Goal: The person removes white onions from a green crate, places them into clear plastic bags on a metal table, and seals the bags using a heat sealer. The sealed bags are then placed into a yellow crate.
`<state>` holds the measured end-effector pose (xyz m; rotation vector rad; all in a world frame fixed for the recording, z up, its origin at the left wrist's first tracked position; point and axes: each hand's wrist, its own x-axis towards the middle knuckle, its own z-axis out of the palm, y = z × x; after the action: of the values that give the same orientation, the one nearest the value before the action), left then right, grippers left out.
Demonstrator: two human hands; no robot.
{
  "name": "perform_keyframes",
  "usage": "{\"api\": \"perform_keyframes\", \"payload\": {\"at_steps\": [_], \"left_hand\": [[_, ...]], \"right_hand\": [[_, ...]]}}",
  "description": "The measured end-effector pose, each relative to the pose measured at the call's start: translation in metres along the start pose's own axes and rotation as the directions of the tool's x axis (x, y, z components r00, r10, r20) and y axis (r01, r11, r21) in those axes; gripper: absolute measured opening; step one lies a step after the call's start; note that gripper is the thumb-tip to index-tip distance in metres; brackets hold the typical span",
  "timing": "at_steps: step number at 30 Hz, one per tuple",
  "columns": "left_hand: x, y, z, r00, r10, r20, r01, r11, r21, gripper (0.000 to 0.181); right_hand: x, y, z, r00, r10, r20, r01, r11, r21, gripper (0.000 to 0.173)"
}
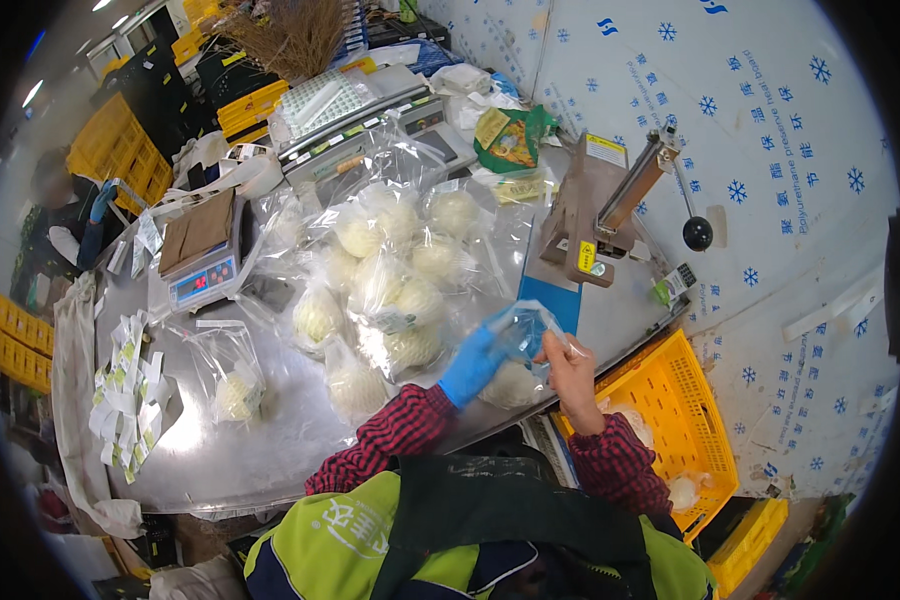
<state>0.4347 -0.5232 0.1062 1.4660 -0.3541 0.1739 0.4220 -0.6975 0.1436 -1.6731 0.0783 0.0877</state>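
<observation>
Blue-gloved, my left hand (471, 364) holds one side of the mouth of a clear plastic bag (529, 321). Bare fingers of my right hand (570, 375) pinch the other side. Under the hands, near the table's front edge, rests a round whitish item (511, 385), partly hidden; whether it is inside this bag, I cannot tell. Left of my hands, several pale round produce pieces in foam nets and clear bags form a pile (390, 277). Another bagged piece (236, 394) sits apart on the metal table (285, 457).
Right of the pile stands a bench machine (589, 210) with a ball-ended lever (696, 232). A yellow crate (694, 420) holding bagged pieces is below the table edge. Farther left are a digital scale (204, 285), label strips (129, 397) and another person (71, 217).
</observation>
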Motion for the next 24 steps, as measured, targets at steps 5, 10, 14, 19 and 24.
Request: {"api": "perform_keyframes", "payload": {"at_steps": [5,10,14,19,24], "left_hand": [[-0.016,0.004,0.049,0.834,-0.524,0.172,0.493,0.569,-0.658,0.045],[0.024,0.071,0.020,0.801,-0.212,0.559,0.278,0.960,-0.036,0.031],[0.059,0.123,0.059,0.386,0.087,0.918,0.055,0.992,-0.117,0.028],[0.102,0.128,0.129,0.070,0.528,0.846,-0.439,0.778,-0.449,0.041],[0.105,0.081,0.130,0.486,0.224,0.845,0.040,0.960,-0.277,0.027]], "right_hand": [[-0.012,-0.040,-0.008,0.792,-0.484,0.374,0.609,0.675,-0.417,0.020],[-0.012,-0.065,-0.104,0.879,-0.168,0.446,0.265,0.950,-0.164,0.037],[0.038,-0.081,-0.139,0.428,-0.352,0.832,0.667,0.745,-0.028,0.079],[0.052,-0.028,-0.157,0.256,-0.220,0.941,0.123,0.973,0.194,0.066],[0.026,-0.004,-0.169,0.561,-0.201,0.803,-0.060,0.958,0.282,0.054]]}}
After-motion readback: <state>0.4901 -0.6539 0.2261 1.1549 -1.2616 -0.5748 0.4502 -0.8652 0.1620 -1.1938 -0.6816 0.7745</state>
